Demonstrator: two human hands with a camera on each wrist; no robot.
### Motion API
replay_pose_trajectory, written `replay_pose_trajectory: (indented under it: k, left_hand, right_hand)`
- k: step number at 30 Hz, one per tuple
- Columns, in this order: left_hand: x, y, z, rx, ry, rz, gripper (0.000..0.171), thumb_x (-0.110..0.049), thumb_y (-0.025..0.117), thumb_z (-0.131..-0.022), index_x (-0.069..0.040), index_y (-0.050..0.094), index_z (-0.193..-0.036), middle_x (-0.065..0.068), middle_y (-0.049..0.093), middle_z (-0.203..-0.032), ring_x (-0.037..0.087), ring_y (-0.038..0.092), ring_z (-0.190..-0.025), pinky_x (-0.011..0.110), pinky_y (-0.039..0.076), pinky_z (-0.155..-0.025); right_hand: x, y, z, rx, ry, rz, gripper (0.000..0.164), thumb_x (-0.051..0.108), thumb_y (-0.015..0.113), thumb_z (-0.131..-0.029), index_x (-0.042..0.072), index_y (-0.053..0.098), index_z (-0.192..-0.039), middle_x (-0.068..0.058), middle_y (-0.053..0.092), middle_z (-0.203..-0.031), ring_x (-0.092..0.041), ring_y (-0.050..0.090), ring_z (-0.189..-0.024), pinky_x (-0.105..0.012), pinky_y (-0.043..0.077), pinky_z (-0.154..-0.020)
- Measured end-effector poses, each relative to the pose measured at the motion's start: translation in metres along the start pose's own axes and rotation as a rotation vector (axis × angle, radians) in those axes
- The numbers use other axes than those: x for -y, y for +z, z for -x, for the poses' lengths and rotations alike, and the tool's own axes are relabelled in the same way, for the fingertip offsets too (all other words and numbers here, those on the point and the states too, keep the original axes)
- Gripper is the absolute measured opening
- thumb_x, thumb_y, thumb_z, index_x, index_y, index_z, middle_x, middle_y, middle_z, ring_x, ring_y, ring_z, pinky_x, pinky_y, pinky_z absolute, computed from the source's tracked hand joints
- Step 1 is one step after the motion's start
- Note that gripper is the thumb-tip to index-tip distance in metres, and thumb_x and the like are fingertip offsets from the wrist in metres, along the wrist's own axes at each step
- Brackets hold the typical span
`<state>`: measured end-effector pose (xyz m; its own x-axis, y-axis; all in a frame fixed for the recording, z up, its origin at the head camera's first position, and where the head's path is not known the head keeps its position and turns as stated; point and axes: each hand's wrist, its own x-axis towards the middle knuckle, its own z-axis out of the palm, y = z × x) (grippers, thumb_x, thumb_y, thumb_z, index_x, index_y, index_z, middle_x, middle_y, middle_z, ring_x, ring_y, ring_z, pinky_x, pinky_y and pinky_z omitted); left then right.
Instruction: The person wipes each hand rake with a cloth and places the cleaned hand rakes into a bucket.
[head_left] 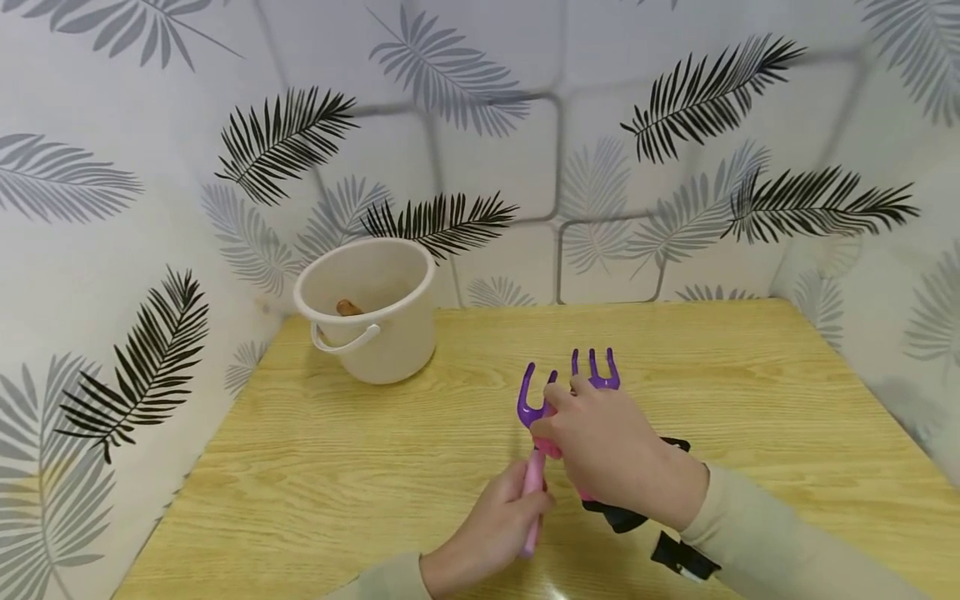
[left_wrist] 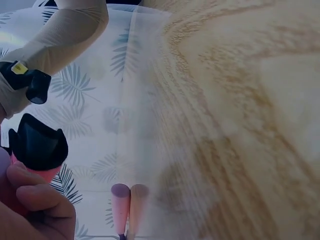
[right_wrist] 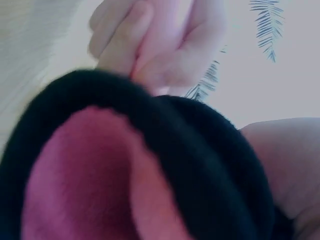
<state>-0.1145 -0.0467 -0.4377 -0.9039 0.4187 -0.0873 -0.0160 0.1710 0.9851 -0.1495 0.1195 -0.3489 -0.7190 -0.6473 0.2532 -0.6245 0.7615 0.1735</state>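
Note:
In the head view my left hand (head_left: 491, 521) grips the pink handle of a small hand fork (head_left: 532, 408) with purple tines, pointing away from me. My right hand (head_left: 611, 437) is at the fork's neck, fingers curled on a pink glove (head_left: 547, 447) with black trim, which overlaps the fork there. The glove's black-edged opening (right_wrist: 165, 145) fills the right wrist view, its pink inside showing. Behind it, the left hand (right_wrist: 185, 55) wraps the pink handle. A second purple fork (head_left: 602, 379) lies just beyond the right hand, partly hidden; its pink handle (left_wrist: 120, 205) shows in the left wrist view.
A cream bucket (head_left: 390, 346) with its handle down stands at the back left of the wooden table (head_left: 337, 475). Something brown (head_left: 348, 307) shows inside it. Leaf-patterned walls (head_left: 495, 167) border the table at the back and sides.

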Motion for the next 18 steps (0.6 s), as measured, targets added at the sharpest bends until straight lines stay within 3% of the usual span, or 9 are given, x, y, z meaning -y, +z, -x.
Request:
replay_pose_trajectory:
  k: [8, 13, 18]
  left_hand:
    - [-0.003, 0.007, 0.005, 0.083, -0.010, -0.053, 0.009, -0.013, 0.050, -0.097, -0.005, 0.050, -0.098, -0.002, 0.047, -0.053, 0.009, 0.043, -0.042, 0.020, 0.033, -0.041]
    - [-0.004, 0.007, 0.006, 0.079, -0.018, -0.068, 0.009, -0.016, 0.051, -0.096, -0.008, 0.051, -0.099, -0.002, 0.048, -0.052, 0.010, 0.043, -0.042, 0.021, 0.033, -0.041]
    - [-0.006, 0.001, 0.003, 0.044, 0.008, -0.066, 0.015, -0.019, 0.052, -0.097, -0.005, 0.052, -0.103, -0.001, 0.050, -0.054, 0.010, 0.045, -0.044, 0.021, 0.035, -0.041]
  right_hand:
    - [-0.003, 0.017, -0.011, -0.121, 0.104, 0.066, 0.028, 0.014, 0.080, -0.071, 0.024, 0.076, -0.097, -0.006, 0.063, -0.094, -0.029, 0.061, -0.083, -0.040, 0.057, -0.052]
    - [0.002, 0.017, -0.019, -0.190, 0.141, 0.096, 0.027, 0.015, 0.078, -0.073, 0.020, 0.075, -0.100, -0.009, 0.064, -0.096, -0.030, 0.057, -0.079, -0.038, 0.053, -0.047]
    - [0.001, 0.014, -0.016, -0.126, 0.146, 0.070, 0.033, 0.013, 0.077, -0.074, 0.020, 0.075, -0.106, -0.010, 0.064, -0.100, -0.034, 0.063, -0.085, -0.040, 0.056, -0.052]
